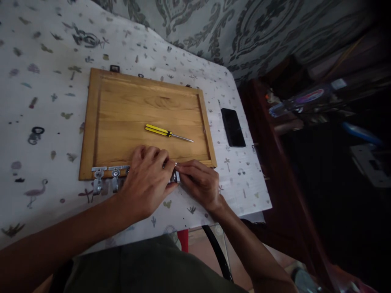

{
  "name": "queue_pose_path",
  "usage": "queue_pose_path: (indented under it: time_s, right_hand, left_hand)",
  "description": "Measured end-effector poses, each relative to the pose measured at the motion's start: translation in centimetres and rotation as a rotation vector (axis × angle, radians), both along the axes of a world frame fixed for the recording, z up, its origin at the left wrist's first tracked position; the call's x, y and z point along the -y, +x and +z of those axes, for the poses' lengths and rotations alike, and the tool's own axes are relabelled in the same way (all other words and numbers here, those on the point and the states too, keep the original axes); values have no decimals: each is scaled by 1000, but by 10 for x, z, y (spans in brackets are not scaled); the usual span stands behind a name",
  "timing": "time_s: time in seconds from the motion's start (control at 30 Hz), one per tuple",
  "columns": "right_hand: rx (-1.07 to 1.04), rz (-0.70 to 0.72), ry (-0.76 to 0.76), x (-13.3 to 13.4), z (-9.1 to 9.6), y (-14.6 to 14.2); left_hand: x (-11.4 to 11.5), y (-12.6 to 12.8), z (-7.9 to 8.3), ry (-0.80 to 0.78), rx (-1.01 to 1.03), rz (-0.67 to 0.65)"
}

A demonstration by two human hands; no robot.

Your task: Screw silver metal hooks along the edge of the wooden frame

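Note:
A framed wooden panel (146, 110), like a cabinet door, lies flat on the table. Metal cabinet hinges (98, 179) sit along its near edge, and a second hinge (115, 175) is beside the first. My left hand (148, 179) bends over that edge, its fingers closed against another hinge (176, 177) and partly covering the row. At the same hinge, the fingertips of my right hand (200, 181) pinch at its upper end. Whatever is between them is too small to name. A yellow and black screwdriver (159, 130) rests on the panel, its tip pointing right.
A black phone (233, 127) lies right of the panel on the patterned tablecloth (55, 134). Dark metal fittings (115, 68) show at the panel's far edge. Beyond the table's right edge stands dark red furniture (284, 171) with a plastic bottle (308, 97). Patterned curtain fabric (207, 28) hangs behind.

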State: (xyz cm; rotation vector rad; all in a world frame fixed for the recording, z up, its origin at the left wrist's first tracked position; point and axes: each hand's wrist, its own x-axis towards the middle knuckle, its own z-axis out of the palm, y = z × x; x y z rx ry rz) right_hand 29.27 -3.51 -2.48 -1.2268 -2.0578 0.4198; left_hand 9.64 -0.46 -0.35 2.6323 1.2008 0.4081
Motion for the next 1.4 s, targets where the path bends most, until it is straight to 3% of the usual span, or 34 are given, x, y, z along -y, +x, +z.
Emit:
queue_pose_path:
  time_s: [0.27,0.57,0.8,1.2,1.4]
  right_hand:
    - [-127,-29,-64,-1,-4,2]
    - [-180,-54,-258,-2,4,0]
    - [-267,-117,-297,1,0,-2]
    - [-303,-137,-302,4,-5,0]
    - [-279,-173,-200,2,3,14]
  left_hand:
    - [1,0,0,16,6,10]
    - [0,-1,1,14,5,-3]
    - [0,0,2,-9,-14,7]
    - [0,0,4,-31,-21,-1]
    - [0,-1,3,-12,-10,1]
